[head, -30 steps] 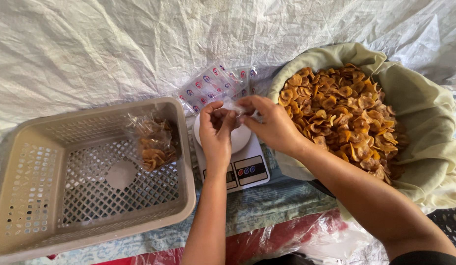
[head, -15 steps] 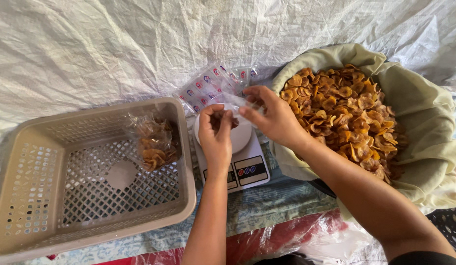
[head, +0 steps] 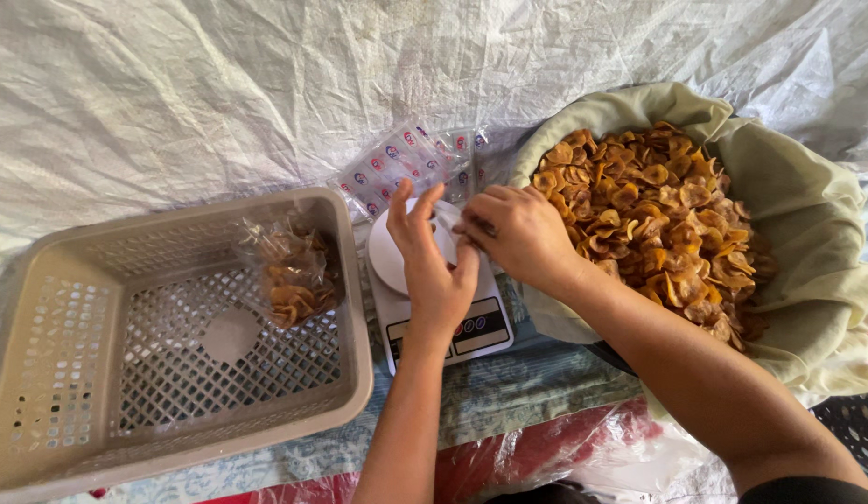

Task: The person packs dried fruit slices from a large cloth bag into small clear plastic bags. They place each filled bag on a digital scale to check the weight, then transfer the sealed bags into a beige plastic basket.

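My left hand [head: 429,257] hovers over the round white plate of a small digital scale [head: 476,327], back to the camera, fingers raised and spread; its palm is hidden. My right hand [head: 513,233] meets it from the right, fingertips pinched on a thin clear plastic bag that barely shows between the two hands. Just right of the hands lies a large heap of orange-brown fried chips [head: 658,205] in a basin lined with pale green cloth [head: 812,243].
A beige perforated plastic basket [head: 173,439] stands at the left, with one filled clear bag of chips [head: 289,271] leaning in its far right corner. A stack of printed clear packets [head: 397,163] lies behind the scale. White woven sheeting [head: 173,93] covers the ground.
Both hands have dropped slightly toward the scale plate. The left hand's fingers have spread upward, and the clear bag with a few chips seen earlier is now hidden between the hands.
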